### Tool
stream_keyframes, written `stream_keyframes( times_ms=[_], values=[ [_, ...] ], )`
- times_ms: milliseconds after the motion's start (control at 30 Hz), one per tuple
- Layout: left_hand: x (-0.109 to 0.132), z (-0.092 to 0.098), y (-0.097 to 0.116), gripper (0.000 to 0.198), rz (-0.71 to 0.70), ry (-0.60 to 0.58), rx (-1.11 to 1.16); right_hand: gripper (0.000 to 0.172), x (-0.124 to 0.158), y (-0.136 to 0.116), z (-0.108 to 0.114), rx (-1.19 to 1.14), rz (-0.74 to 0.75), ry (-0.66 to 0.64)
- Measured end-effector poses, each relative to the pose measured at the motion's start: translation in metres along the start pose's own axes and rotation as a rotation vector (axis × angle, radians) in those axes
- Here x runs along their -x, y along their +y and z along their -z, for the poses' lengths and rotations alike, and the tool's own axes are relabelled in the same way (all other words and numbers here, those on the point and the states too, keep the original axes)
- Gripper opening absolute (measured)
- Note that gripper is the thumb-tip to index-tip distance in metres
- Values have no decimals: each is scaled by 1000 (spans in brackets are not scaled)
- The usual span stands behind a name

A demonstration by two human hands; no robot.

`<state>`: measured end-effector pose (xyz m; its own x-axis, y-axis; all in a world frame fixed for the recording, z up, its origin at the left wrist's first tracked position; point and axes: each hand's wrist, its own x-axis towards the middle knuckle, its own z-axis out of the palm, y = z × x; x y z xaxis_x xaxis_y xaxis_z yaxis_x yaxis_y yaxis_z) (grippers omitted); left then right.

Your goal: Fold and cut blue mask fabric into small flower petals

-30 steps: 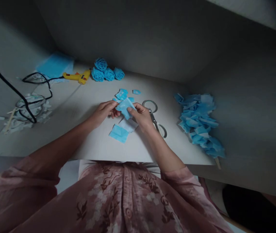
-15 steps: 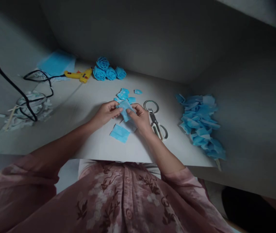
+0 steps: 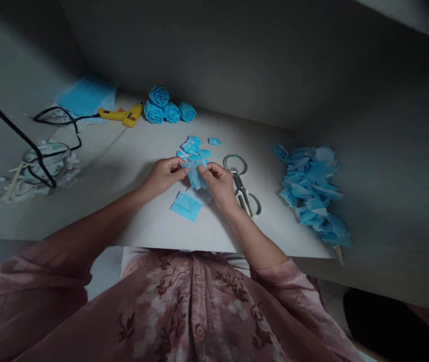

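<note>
A small piece of thin light-blue fabric [image 3: 197, 177] is stretched between my hands above the table. My left hand [image 3: 167, 174] pinches its left edge between thumb and fingers. On the other side, my right hand [image 3: 220, 183] grips it, thumb on top. Just below lies a flat blue rectangle [image 3: 186, 206], beside a pale piece partly under my hands. Small blue cut pieces [image 3: 191, 145] are grouped beyond my fingers, with one scrap [image 3: 214, 141] apart from them. Scissors [image 3: 243, 190] with pale handles rest right of my right hand.
Several blue fabric roses [image 3: 159, 105] sit at the back beside a yellow glue gun [image 3: 123, 115] with a black cord. Blue sheets [image 3: 86, 95] lie behind it. A ring [image 3: 235, 164] touches the scissors. Blue pieces [image 3: 310, 186] are heaped right; white scraps [image 3: 48, 166] lie left.
The blue fabric between my hands has changed shape: its upper edge now spans straighter between the fingers, where a corner pointed up before. Both hands stay in nearly the same place.
</note>
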<state>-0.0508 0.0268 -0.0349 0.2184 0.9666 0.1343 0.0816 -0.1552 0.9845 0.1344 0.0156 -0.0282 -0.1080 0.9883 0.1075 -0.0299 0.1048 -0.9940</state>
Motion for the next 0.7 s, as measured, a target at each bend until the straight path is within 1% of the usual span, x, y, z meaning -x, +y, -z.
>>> stream_keyframes(
  times_ms=[200, 300, 400, 533, 567, 633, 700],
  values=[
    [1, 0, 5, 16, 55, 72, -40, 53, 2, -1, -2, 58, 45, 25],
    [1, -1, 8, 13, 93, 109, -35, 48, 3, 0, -2, 82, 53, 42],
    [0, -3, 11, 16, 125, 103, 36, 45, 2, 1, -2, 52, 37, 67],
    [0, -2, 13, 9, 192, 95, 173, 44, -1, 2, 1, -25, -24, 121],
    [0, -1, 13, 11, 205, 106, 203, 45, -2, 2, 2, -30, -34, 134],
    [1, 1, 13, 17, 208, 131, 243, 46, -4, 3, 4, -37, -40, 149],
    [1, 2, 13, 16, 186, 133, 233, 46, -5, 3, 5, -50, -34, 152]
  ],
)
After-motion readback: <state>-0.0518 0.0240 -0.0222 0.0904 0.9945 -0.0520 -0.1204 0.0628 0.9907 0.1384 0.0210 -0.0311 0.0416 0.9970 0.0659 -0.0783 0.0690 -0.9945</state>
